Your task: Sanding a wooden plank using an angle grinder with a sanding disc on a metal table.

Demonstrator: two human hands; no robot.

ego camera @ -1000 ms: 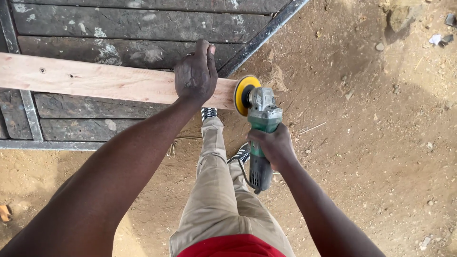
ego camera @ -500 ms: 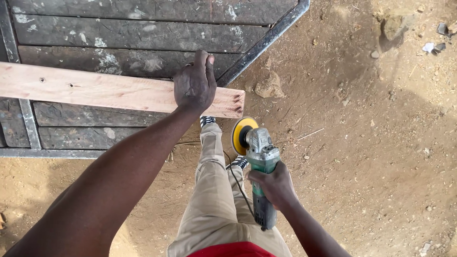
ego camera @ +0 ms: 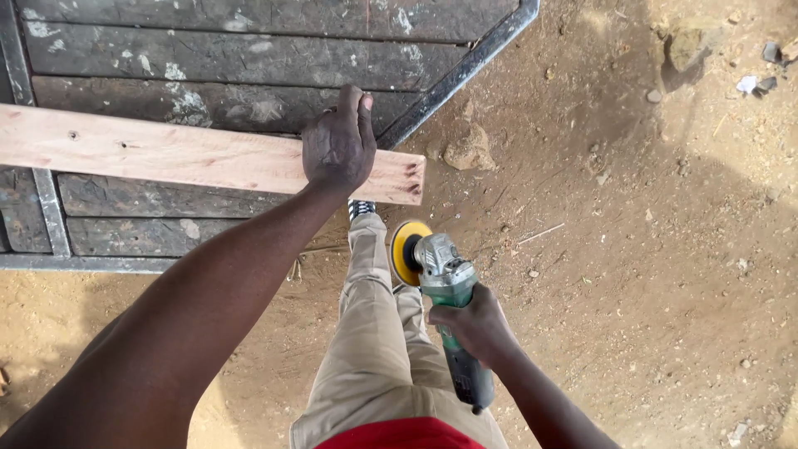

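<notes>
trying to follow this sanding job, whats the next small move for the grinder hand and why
Probably bring the angle grinder up to the plank's end: the right hand holds it below and clear of the wood, yellow disc touching nothing, while the left hand presses the plank down.

Plank (ego camera: 183,154) on platform (ego camera: 233,50) – left hand (ego camera: 339,145) atop; grinder (ego camera: 445,295) below-right, apart.
</notes>
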